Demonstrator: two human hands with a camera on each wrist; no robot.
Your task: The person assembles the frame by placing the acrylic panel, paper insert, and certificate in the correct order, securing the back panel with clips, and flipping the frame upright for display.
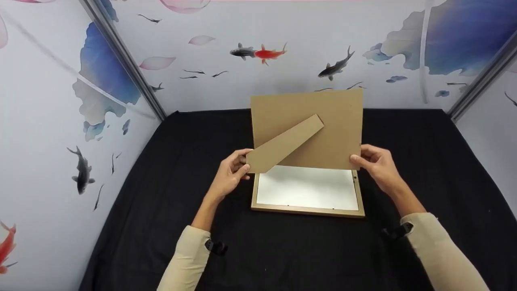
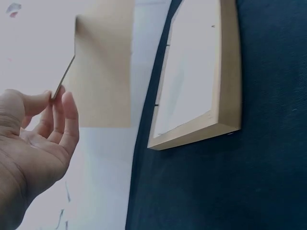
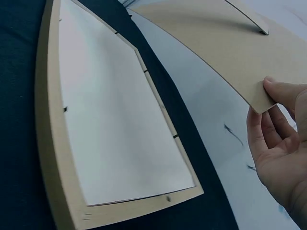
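The board (image 1: 323, 141) I hold looks like thin brown fibreboard or stiff card, smooth and matt, and its strut (image 1: 284, 144) has the same dull, plain face. The frame (image 3: 144, 203) looks like pale wood, or something finished to resemble it, smooth with a soft, low sheen. Set in it, the sheet (image 1: 307, 188) is white and smooth, like paper. Black, matt cloth covers the tabletop (image 1: 307, 250), slightly creased. My cream sleeve (image 1: 188, 250) is soft, wrinkled fabric. The wall panel (image 1: 299, 24) is smooth and printed; the post (image 1: 125, 60) looks like grey metal.
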